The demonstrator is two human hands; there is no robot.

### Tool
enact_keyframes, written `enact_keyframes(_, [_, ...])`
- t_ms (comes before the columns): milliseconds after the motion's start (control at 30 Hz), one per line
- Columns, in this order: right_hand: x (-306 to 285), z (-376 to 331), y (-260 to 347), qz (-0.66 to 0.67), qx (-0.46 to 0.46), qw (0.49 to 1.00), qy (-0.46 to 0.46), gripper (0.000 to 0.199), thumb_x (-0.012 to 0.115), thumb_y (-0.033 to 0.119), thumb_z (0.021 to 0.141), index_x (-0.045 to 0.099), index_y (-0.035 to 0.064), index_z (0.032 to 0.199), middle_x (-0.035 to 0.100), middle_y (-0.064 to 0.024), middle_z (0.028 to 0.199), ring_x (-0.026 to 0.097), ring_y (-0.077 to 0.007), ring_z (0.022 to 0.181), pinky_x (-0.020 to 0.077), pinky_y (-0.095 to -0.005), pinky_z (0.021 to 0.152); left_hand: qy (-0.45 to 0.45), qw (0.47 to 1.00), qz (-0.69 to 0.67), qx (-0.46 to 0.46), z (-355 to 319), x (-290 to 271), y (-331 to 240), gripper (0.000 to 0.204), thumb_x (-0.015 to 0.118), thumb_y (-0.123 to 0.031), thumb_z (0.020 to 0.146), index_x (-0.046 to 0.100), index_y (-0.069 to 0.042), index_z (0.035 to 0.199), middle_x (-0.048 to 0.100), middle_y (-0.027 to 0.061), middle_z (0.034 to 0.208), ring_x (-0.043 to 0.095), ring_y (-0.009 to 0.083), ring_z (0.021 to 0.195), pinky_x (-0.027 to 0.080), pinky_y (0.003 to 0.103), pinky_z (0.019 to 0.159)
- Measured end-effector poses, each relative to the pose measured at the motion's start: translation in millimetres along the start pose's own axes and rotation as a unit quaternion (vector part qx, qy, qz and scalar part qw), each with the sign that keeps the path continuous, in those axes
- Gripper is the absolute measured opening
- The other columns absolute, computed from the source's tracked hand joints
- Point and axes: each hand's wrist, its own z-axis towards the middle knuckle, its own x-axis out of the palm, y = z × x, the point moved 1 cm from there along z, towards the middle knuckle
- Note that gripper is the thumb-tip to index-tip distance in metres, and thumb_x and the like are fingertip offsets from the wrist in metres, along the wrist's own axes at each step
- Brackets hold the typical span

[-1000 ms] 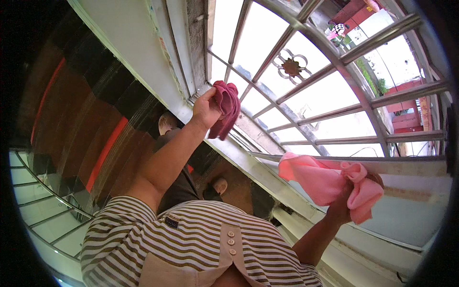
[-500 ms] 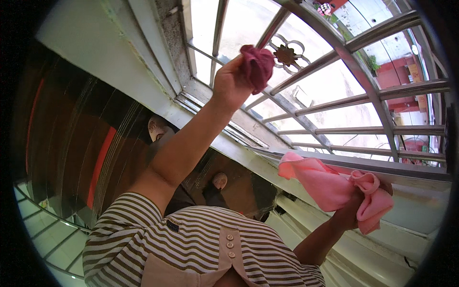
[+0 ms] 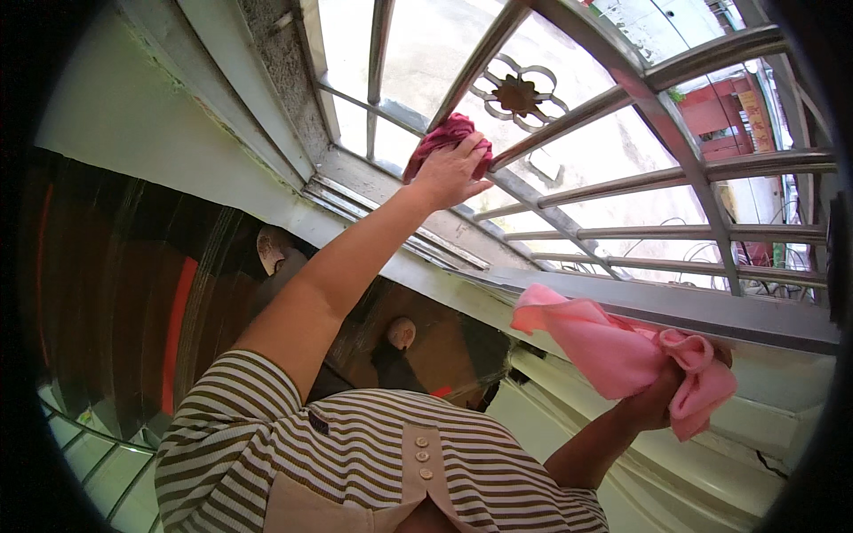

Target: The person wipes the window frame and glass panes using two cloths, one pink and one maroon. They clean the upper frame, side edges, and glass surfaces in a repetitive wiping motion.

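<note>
My left hand (image 3: 447, 178) is stretched out to the window and grips a crumpled dark red cloth (image 3: 438, 138). The cloth is pressed around a bar of the metal window grille (image 3: 569, 133), just left of a flower-shaped ornament (image 3: 518, 95). Lower right, near the window frame, my right hand (image 3: 653, 401) is closed on a pink cloth (image 3: 591, 342). Part of that cloth hangs out to the left and another fold covers most of the fingers.
The window sill and sliding track (image 3: 355, 200) run below the grille. A sliding window frame (image 3: 755, 324) edges the right side. Beneath me lies a dark floor (image 3: 115, 293) with red stripes, where my feet show. Pale curtain-like folds (image 3: 569, 413) hang at lower right.
My left hand has moved down and slightly left with the dark red cloth, now spread over it along the bar. The right hand and pink cloth have barely moved.
</note>
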Motion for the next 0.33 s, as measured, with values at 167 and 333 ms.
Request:
enact_keyframes(167, [-2, -5, -12, 0.039, -0.076, 0.996, 0.028, 0.024, 0.064, -0.001, 0.077, 0.061, -0.0015, 0.100, 0.059, -0.0062, 0.100, 0.057, -0.0157, 0.089, 0.0474, -0.0288, 0.082, 0.002, 0.998, 0.004, 0.055, 2, 2, 15, 0.043, 0.066, -0.013, 0.078, 0.057, -0.007, 0.120, 0.049, 0.0094, 0.128, 0.061, 0.0306, 0.096, 0.049, 0.039, 0.084])
enact_keyframes(333, [-26, -5, -38, 0.024, 0.033, 0.999, -0.005, 0.028, 0.066, 0.000, 0.077, 0.062, -0.0012, 0.105, 0.060, -0.0074, 0.106, 0.058, -0.0170, 0.093, 0.0478, -0.0300, 0.086, 0.030, 0.996, 0.073, 0.043, -10, -8, 21, 0.051, 0.066, -0.007, 0.073, 0.057, -0.011, 0.123, 0.051, 0.0085, 0.129, 0.061, 0.0297, 0.098, 0.048, 0.038, 0.088])
